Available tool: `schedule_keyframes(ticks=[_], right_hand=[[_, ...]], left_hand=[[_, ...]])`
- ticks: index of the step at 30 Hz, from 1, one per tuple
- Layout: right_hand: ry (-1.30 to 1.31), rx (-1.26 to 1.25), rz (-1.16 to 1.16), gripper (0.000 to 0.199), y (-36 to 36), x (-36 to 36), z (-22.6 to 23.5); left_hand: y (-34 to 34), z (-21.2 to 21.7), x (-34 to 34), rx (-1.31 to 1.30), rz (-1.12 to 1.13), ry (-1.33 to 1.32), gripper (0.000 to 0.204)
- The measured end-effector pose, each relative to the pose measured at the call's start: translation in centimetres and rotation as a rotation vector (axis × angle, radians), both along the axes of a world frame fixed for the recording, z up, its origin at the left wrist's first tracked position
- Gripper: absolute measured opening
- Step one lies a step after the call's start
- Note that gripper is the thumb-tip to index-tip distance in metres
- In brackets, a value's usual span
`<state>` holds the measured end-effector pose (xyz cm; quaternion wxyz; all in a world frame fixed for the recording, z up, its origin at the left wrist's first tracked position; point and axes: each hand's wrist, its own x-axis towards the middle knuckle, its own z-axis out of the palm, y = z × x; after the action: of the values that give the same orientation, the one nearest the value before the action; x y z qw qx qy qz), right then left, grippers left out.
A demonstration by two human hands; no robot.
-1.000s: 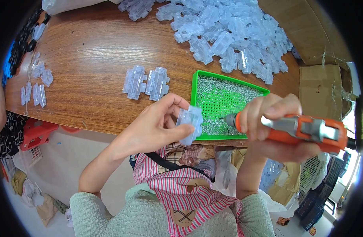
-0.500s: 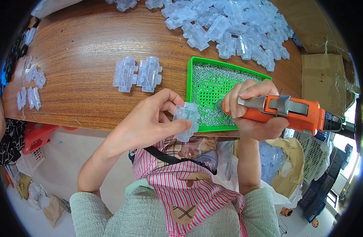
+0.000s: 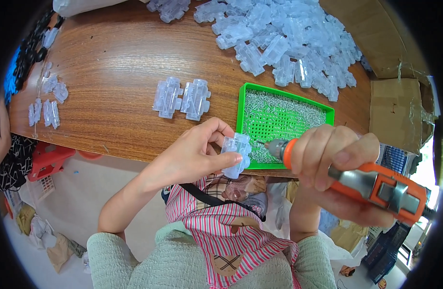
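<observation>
A clear plastic housing (image 3: 229, 168) is pinched between the thumb and fingers of my left hand (image 3: 195, 151), just past the table's front edge. My right hand (image 3: 334, 151) is wrapped round an orange and silver power screwdriver (image 3: 390, 190). Its bit points left toward the housing, with a small gap between them. Below and behind the bit lies a green tray (image 3: 241, 107) with many small silver screws (image 3: 289, 106) and a perforated floor. I cannot make out whether a screw sits on the bit.
Two clear housings (image 3: 167, 98) lie side by side left of the tray. Behind it is a big heap of similar parts (image 3: 284, 33). Cardboard (image 3: 395, 108) stands at the right; small clear pieces (image 3: 50, 113) lie far left. A red stool (image 3: 48, 161) is below the table.
The screwdriver has come up out of the screw tray and swung nearer and to the right, its bit now by the housing. My left hand keeps its grip; the whole view has shifted slightly.
</observation>
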<state>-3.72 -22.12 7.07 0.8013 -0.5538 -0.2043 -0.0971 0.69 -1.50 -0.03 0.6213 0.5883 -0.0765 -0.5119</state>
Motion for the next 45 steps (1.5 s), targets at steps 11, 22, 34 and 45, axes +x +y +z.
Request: schedule_keyframes(ticks=[11,22,34,45], right_hand=[[-0.041,-0.02,0.048,0.078,1.1,0.9,-0.6],[-0.056,-0.075,0.114,0.077,1.4,1.5,-2.0],[0.089,-0.127,0.024,0.077,2.6,1.0,-1.2],[0.167,-0.248,-0.473,0.065,-1.5,1.7,-1.2]], left_hand=[[-0.1,-1.0,-0.2,-0.046,0.045,-0.041,0.042],[-0.4,-1.2,0.1,-0.077,0.078,-0.06,0.043],[0.5,-0.5,0.3,0.034,-0.022,-0.294,0.05],[6.1,3.9,3.1,0.76,0.225,-1.151,0.043]])
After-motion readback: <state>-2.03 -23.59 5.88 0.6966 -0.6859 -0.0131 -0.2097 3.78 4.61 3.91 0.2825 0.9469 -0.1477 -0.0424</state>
